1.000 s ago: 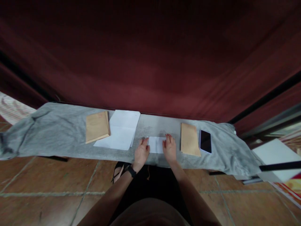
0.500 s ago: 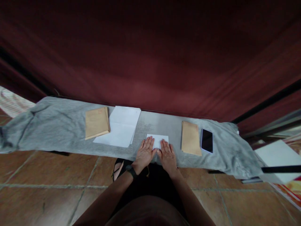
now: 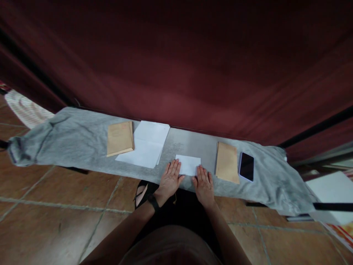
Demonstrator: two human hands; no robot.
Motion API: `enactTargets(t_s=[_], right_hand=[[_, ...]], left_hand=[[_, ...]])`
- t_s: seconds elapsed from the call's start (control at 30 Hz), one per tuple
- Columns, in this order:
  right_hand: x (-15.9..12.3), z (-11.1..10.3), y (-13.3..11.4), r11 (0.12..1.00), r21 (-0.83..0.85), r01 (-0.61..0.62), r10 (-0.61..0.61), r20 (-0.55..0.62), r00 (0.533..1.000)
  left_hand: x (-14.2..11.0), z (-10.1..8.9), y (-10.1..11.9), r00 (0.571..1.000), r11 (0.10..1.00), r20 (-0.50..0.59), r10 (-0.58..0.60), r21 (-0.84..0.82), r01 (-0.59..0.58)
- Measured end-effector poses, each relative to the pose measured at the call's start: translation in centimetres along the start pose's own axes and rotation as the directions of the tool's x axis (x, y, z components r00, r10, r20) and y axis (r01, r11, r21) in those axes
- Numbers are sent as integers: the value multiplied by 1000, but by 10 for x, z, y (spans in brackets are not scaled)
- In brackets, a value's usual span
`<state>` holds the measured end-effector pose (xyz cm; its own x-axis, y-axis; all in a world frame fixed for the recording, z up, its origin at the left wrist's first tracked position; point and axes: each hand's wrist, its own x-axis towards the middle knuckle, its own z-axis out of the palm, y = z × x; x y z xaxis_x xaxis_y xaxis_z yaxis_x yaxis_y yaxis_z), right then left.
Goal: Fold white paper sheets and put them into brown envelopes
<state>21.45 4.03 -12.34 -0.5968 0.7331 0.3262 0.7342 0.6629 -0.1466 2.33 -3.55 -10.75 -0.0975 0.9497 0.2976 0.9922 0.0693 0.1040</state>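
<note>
A small white folded sheet of paper (image 3: 189, 165) lies flat on the grey cloth in front of me. My left hand (image 3: 170, 178) rests flat on its left edge, fingers stretched out and pointing away from me. On the paper's right edge lies my right hand (image 3: 203, 185), also flat with its fingers extended. Neither hand grips anything. To the left are larger white sheets (image 3: 147, 143) with a crease across them, partly covered by brown envelopes (image 3: 120, 138). More brown envelopes (image 3: 227, 163) lie to the right of my right hand.
A phone (image 3: 246, 166) with a dark screen lies right of the envelopes. Grey cloth (image 3: 82, 141) covers the narrow bench, which stands against a dark red curtain (image 3: 176, 73). At the far right, a white board (image 3: 331, 187) sits beside a black bar. Below is a tiled floor (image 3: 35, 235).
My right hand has slid to the right, so the hands are farther apart and more of the small white paper shows. The camera view has tilted slightly.
</note>
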Motion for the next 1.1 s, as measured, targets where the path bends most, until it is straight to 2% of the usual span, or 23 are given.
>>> enactTargets(t_s=[0.13,0.23,0.4,0.53,0.63,1.1], right_hand=[[0,0,-1,1000,5,-3,3,3,1000],[-1,1,0,1000,23,-2,2,1,1000],[-2,2,-6,993,111,-28,34,-47,998],[-4,1,-18,979,195,66,-69,10,998],[-8,1,-23,981,170,97,-104,32,994],[-18,0,-11,995,83,56,-58,20,998]], left_hand=[[-7,4,14,985,984,32,171,-55,-169],[-8,4,18,975,975,50,215,-72,-211],[-8,-1,16,966,968,74,247,-62,-243],[-9,-3,16,960,967,113,256,-40,-253],[-9,-4,16,956,964,123,266,-33,-263],[-13,-10,14,957,965,138,256,-97,-244]])
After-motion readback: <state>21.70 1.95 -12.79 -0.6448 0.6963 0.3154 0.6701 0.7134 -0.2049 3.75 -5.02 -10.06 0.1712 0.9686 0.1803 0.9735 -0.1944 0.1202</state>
